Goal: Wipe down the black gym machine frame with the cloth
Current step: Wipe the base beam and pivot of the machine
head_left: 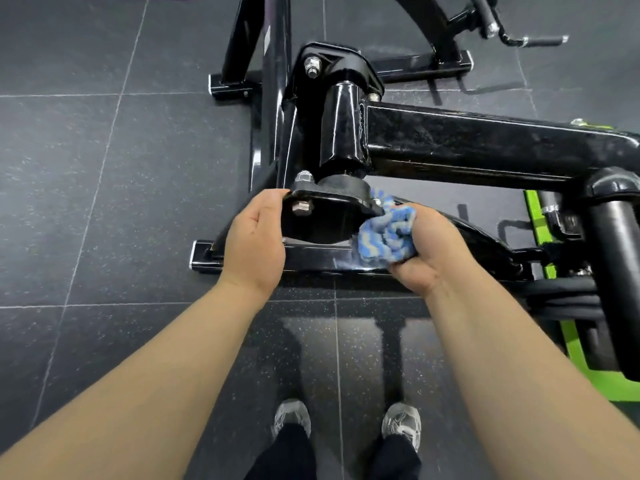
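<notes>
The glossy black gym machine frame (450, 143) fills the middle of the head view, with a pivot tube and a bolted black end plate (322, 220) facing me. My left hand (256, 237) grips the left edge of that plate, fingers curled round it. My right hand (426, 251) grips a bunched blue and white striped cloth (388, 237) and presses it against the plate's right edge, just above the low base bar (311, 258).
Dark speckled rubber floor tiles (104, 202) lie all around. Bright green machine parts (540, 230) and black padded rollers (620, 258) crowd the right side. More black frame legs and handles (533, 39) stand at the back. My two shoes (346, 424) are at the bottom.
</notes>
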A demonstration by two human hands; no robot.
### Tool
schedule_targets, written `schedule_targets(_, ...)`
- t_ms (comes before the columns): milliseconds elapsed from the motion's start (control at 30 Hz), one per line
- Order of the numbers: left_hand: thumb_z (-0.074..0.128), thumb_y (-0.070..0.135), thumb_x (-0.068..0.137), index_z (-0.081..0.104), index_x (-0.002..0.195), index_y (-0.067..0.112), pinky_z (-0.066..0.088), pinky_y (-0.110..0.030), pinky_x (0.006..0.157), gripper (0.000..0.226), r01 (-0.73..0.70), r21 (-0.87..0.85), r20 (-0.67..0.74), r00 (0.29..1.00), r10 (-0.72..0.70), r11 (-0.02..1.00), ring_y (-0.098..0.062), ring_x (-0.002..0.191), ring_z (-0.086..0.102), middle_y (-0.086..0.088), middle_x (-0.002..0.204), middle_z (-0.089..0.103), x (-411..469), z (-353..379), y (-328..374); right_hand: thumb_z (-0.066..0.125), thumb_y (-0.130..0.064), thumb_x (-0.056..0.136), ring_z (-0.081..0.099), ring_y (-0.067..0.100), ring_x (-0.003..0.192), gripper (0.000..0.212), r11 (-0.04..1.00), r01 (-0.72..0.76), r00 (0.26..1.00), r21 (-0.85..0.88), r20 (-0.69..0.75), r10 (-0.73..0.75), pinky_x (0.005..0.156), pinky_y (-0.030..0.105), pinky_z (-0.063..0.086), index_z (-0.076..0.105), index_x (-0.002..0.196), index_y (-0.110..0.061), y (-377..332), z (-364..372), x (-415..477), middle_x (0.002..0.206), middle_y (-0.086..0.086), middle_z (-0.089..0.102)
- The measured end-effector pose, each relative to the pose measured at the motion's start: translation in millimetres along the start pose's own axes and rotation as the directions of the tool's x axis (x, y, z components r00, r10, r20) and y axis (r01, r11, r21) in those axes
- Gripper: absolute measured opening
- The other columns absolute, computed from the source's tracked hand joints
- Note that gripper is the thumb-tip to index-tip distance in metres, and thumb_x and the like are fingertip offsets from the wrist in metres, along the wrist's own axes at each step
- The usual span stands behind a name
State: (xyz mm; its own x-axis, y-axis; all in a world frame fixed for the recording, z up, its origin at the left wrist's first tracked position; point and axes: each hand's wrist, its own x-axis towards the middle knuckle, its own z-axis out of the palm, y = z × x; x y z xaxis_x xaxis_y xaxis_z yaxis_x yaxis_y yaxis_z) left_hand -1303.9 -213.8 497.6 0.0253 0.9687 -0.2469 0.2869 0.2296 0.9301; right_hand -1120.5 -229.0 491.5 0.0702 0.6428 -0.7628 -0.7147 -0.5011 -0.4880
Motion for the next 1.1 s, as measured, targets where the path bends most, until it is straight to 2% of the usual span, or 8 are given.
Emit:
schedule_targets(200,0.031,0.029,0.103,0.067,0.105,0.024,0.048,-0.022,0.089,0.036,-0.073,-0.014,-0.010,0.997,0.073,0.997,-0.003,0.096,0.060,0.011,0.098,0.068,-1.8,1.1,-6.7,0.036,-0.005,0.085,0.034,0.009,0.028,0.045,0.990,0.007,0.997,0.140,-0.071,0.003,0.037,0.013,0.035,0.052,0.045,-0.016,18.9,11.5,12.2,0.036,-0.007,0.034)
schedule_targets(333,0.034,0.029,0.103,0.056,0.121,0.032,0.036,-0.015,0.102,0.028,-0.016,0.023,-0.066,0.998,0.017,1.000,0.001,0.119,0.048,0.012,0.130,0.055,-7.4,2.7,-26.8,0.032,-0.024,0.102,0.072,0.029,0.072,0.037,0.967,-0.056,0.995,0.250,-0.062,0.074,0.083,0.044,0.054,0.054,0.079,-0.004,32.3,15.3,18.1,0.075,0.015,0.073)
schedule_targets(433,0.038,0.026,0.102,0.048,0.137,0.031,0.033,-0.026,0.111,0.036,0.021,0.010,-0.044,0.999,-0.021,1.000,0.000,0.126,0.044,0.012,0.139,0.048,-7.4,2.4,-36.9,0.036,-0.012,0.101,0.065,0.023,0.051,0.028,0.962,-0.027,0.994,0.272,-0.099,0.055,0.046,0.030,0.054,0.058,0.086,-0.004,30.1,3.9,9.8,0.063,0.011,0.067)
schedule_targets(500,0.040,0.025,0.102,0.040,0.142,0.032,0.031,-0.019,0.107,0.040,0.032,-0.017,-0.055,0.998,-0.033,0.999,0.002,0.126,0.040,0.011,0.144,0.041,-6.9,5.2,-35.3,0.037,-0.012,0.101,0.066,0.024,0.049,0.028,0.954,0.001,0.992,0.301,-0.118,0.037,0.045,0.033,0.056,0.061,0.087,-0.005,27.0,1.7,7.3,0.063,0.011,0.069)
schedule_targets(600,0.040,0.026,0.102,0.027,0.149,0.030,0.028,-0.008,0.091,0.049,0.145,-0.051,-0.166,0.975,-0.151,0.988,0.006,0.121,0.033,0.009,0.151,0.031,-12.3,14.3,-31.7,0.032,-0.018,0.101,0.070,0.029,0.082,0.033,0.945,-0.035,0.993,0.325,-0.093,0.068,0.084,0.042,0.056,0.063,0.097,-0.005,34.4,8.1,21.2,0.091,0.014,0.071)
schedule_targets(767,0.042,0.029,0.099,0.054,0.117,0.022,0.040,-0.041,0.105,0.022,0.487,-0.127,-0.098,0.861,-0.499,0.864,-0.020,0.118,0.053,0.002,0.117,0.058,-34.3,21.2,-38.8,0.034,-0.031,0.097,0.057,0.021,0.089,0.034,0.878,-0.034,0.999,0.477,-0.022,0.050,0.109,0.031,0.030,0.058,0.081,-0.014,55.3,10.5,37.0,0.092,0.006,0.059)
schedule_targets(900,0.043,0.033,0.099,0.067,0.102,0.021,0.045,-0.033,0.098,0.027,0.454,-0.301,0.238,0.887,-0.395,0.838,-0.011,0.107,0.062,0.001,0.110,0.070,-54.9,31.9,-23.6,0.042,-0.017,0.097,0.064,0.019,0.076,0.018,0.912,0.092,0.996,0.399,-0.048,-0.079,0.065,0.026,0.056,0.058,0.092,-0.012,62.8,3.6,4.6,0.086,0.007,0.064)
schedule_targets(1100,0.065,0.025,0.089,0.066,0.112,0.014,0.053,-0.030,0.086,0.025,0.458,-0.436,0.208,0.889,-0.408,0.775,-0.019,0.099,0.068,-0.008,0.104,0.073,-65.9,51.0,-20.0,0.048,-0.044,0.097,0.068,0.019,0.076,0.038,0.987,-0.047,0.986,-0.151,-0.168,0.021,0.061,0.026,0.054,0.062,0.115,-0.013,79.5,21.6,-19.8,0.093,0.007,0.071)
